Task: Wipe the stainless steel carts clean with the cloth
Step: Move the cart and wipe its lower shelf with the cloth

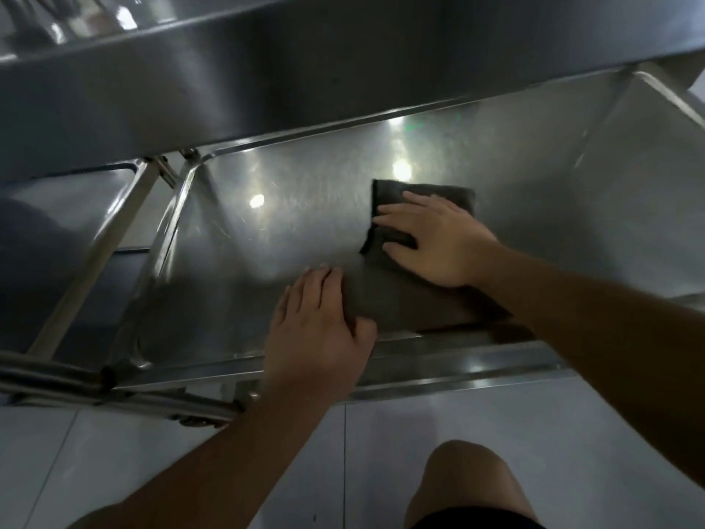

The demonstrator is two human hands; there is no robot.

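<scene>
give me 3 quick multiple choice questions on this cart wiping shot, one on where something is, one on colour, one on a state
1. Where does the dark grey folded cloth lie?
A. on the shiny stainless steel lower shelf
B. on the white tiled floor
C. on the top shelf

2. What colour is the cloth?
A. white
B. dark grey
C. yellow

3. How is the right hand on the cloth?
A. lifted clear
B. fist closed
C. fingers flat, pressing it

Answers: 1 A, it rests on the shelf under the upper tray; 2 B, it reads dark grey; 3 C, straight fingers lie on it.
</scene>
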